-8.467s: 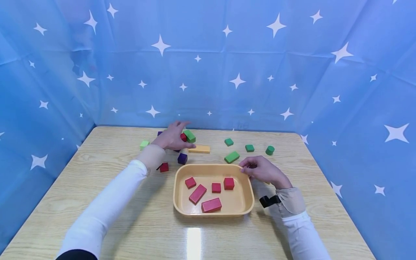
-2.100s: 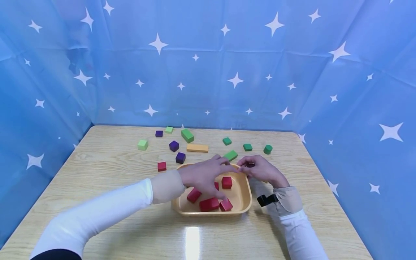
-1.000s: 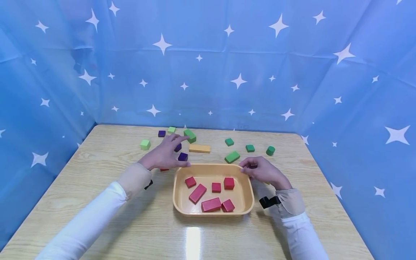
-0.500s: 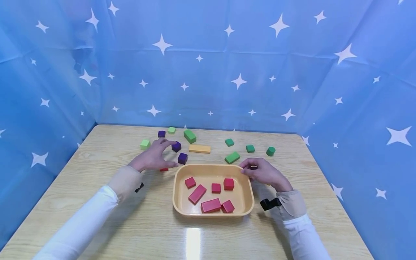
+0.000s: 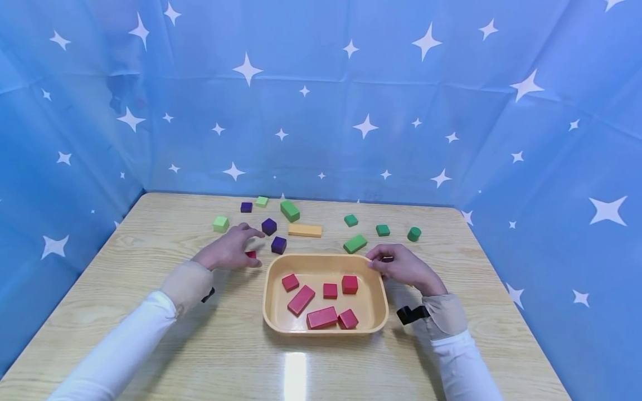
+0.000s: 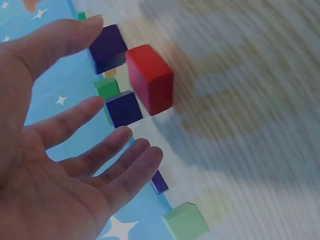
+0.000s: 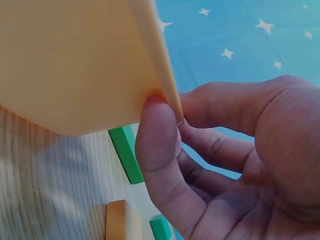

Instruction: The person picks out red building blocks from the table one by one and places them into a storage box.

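My left hand (image 5: 228,249) is at a red block (image 5: 251,254) on the table, left of the tray. In the left wrist view the fingers (image 6: 82,162) are spread, the thumb apart from them, and the red block (image 6: 150,82) stands just beyond the fingertips with nothing gripped. The right hand (image 5: 405,266) pinches the far right corner of a yellow-orange tray (image 5: 326,257). From the right wrist, its rim (image 7: 162,60) shows between thumb and fingers. Several red blocks, among them a long one (image 5: 301,301), lie inside the tray.
Near the left hand lie purple cubes (image 5: 278,245) and a light green block (image 5: 220,224). Behind the tray are a flat orange block (image 5: 305,230) and a green block (image 5: 355,243). A dark green cylinder (image 5: 414,234) stands at the back right. A starred blue curtain (image 5: 321,111) surrounds the table.
A red block from the back of the table now lies in the tray, where my left hand released it. That hand then moved left to another red block. The right hand kept its hold.
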Available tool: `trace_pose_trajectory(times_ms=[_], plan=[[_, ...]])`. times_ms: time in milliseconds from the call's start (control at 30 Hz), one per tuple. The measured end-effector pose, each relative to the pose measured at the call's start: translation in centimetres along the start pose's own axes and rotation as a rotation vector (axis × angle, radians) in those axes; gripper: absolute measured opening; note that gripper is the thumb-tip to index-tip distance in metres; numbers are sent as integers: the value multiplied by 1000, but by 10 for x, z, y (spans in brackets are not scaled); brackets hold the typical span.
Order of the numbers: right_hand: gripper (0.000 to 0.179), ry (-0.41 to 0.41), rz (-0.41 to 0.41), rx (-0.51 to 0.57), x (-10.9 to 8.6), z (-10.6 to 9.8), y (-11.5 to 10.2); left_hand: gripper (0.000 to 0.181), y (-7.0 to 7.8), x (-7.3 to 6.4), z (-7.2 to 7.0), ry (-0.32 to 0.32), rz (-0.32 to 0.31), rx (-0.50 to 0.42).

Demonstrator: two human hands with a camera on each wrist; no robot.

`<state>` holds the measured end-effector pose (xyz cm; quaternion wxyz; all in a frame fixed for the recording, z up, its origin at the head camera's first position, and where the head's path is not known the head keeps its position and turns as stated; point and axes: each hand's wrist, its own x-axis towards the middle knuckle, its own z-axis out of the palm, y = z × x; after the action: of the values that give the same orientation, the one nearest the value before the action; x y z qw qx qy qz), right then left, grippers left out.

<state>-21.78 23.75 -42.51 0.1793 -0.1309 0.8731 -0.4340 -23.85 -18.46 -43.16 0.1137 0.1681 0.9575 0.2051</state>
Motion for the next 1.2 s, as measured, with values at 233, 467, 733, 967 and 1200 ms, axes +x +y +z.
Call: trace_pose_trajectory(times_ms=[233, 467, 733, 967, 1200], plan=[[20, 4, -5, 9, -1, 0, -1, 58, -4, 3, 6, -42, 37, 23], [19, 13, 4, -4, -1, 1, -1, 32, -7, 7, 9, -29, 148, 63], [20, 8, -9, -9, -1, 0, 0, 18, -5, 5, 7, -44, 171, 64], [20, 0, 15, 21, 0, 1, 1, 14, 0, 2, 2, -8, 173, 51], [21, -4, 3, 24, 0, 0, 1, 17, 18, 1, -7, 24, 200, 52]])
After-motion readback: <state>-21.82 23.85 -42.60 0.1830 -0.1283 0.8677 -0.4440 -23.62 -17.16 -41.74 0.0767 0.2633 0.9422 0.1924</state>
